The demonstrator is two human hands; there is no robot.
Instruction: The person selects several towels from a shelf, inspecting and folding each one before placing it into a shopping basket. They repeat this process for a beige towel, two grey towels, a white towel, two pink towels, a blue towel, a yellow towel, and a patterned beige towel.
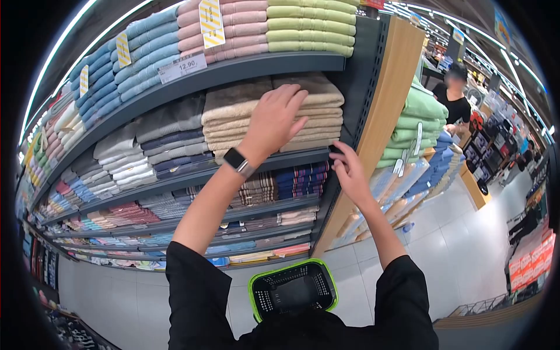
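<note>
Green-rimmed basket (294,291): sits near, on the floor.
Right hand (351,176): hovers half open beside the right end of the shelf (306,156).
Left hand (275,119): reaches open across the beige towels (321,114); cannot tell if touching.
Beige towels: lie folded in stacks on the shelf, below pink towels (245,30) and green towels (312,26).
Person in black (458,108): stands far right.

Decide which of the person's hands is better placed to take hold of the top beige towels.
Probably the left hand: it reaches across the beige towels to their top layers. The right hand is lower, near the right end of the shelf beneath.
</note>
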